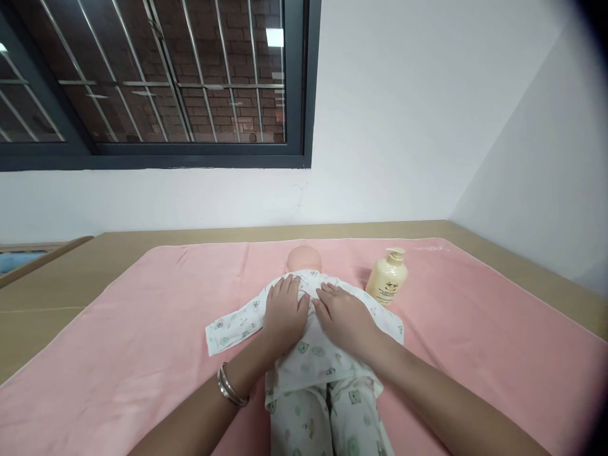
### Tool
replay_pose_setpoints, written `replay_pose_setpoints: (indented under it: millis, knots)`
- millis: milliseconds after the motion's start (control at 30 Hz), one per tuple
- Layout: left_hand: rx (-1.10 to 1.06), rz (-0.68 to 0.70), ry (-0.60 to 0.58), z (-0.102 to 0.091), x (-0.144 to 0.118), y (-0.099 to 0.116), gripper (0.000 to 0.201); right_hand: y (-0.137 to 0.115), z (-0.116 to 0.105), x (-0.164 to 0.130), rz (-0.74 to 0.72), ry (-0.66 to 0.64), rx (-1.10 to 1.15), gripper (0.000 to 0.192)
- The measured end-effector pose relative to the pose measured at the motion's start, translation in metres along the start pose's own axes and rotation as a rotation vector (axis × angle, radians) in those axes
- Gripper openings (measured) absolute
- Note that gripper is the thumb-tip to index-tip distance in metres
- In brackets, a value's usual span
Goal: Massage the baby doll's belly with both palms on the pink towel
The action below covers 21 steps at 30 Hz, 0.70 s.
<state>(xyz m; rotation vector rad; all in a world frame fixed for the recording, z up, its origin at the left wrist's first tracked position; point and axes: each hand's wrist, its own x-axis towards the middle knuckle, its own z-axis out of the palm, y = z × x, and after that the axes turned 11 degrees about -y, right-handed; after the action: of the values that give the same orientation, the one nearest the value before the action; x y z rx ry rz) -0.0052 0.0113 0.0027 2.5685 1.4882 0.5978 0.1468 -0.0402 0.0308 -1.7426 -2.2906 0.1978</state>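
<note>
"Going from the left, what worries you?"

"The smooth pink cloth [118,367] over the tan wooden table [57,304]: a forward shove could ruck it and drag things toward the table's far edge"

"And that outstretched sleeve?"

"The white printed fabric sleeve [235,327], pointing toward the table's left edge, could get pinned under an arm, and the silver metal bangles [230,386] might snag clothing if the wrist dropped"

"How are the hands?"

"The left hand [286,311] rests flat on the upper body of the bald, peach-coloured doll [316,358], mid-table, head toward the far edge. The right hand [346,318] lies just beside it, also flat; neither looks clenched or seems to grasp anything. Uneven leaning could roll the doll sideways"

"Anything further right?"

"The pale-yellow rounded bottle [388,278], near the doll's shoulder toward the far edge: an outward sweep of the right hand could topple it"
</note>
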Motion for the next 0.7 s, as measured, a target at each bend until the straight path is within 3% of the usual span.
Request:
replay_pose_setpoints:
  millis: [300, 567, 700]
  knots:
    - [-0.147, -0.052, 0.074, 0.013, 0.002, -0.004, 0.045, 0.022, 0.024, 0.023, -0.037, 0.067, 0.102, 0.059]
    - [-0.231, -0.041, 0.130, 0.019, -0.005, -0.009, 0.043, 0.020, 0.015, 0.019, -0.034, 0.041, 0.170, 0.056]
    - [-0.267, -0.017, 0.181, 0.021, -0.007, -0.010, 0.041, 0.015, 0.006, 0.012, -0.055, 0.202, 0.246, 0.044]
